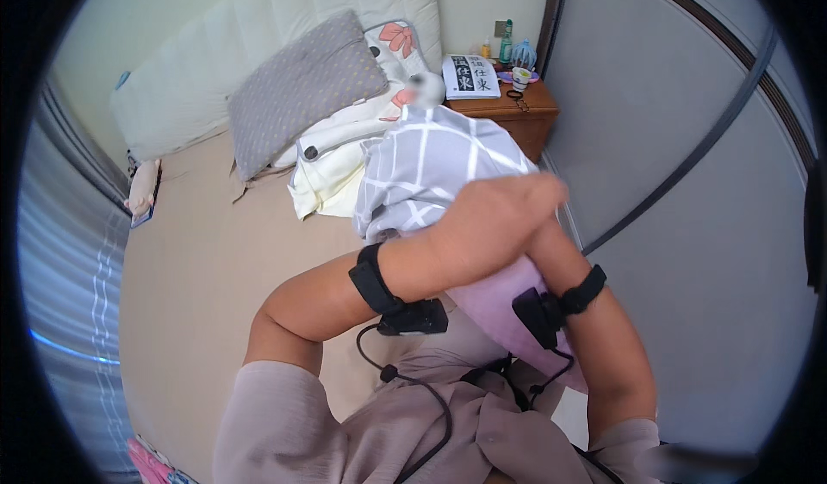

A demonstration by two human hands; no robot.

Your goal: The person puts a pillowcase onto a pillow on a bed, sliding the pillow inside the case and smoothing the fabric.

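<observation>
My left hand [497, 216] reaches across in front of my body at chest height, its back towards the camera and its fingers curled out of sight. Behind it, mostly covered, is my right hand [546, 193]; the wrists cross or nearly meet. A grey-and-white checked cloth [446, 154] hangs or bunches just beyond the hands, and a pink cloth [501, 297] spreads below them. Whether the fingers grip either cloth is hidden. Each wrist wears a black strap with a small cabled device.
A bed with a beige sheet [194, 277] fills the left side. On it lie a grey dotted pillow [303, 90], a pale yellow cloth [329, 190] and a plush toy [143, 183]. A wooden nightstand [536, 106] holds papers, scissors, a cup and bottles. Grey sliding doors [646, 96] stand at right.
</observation>
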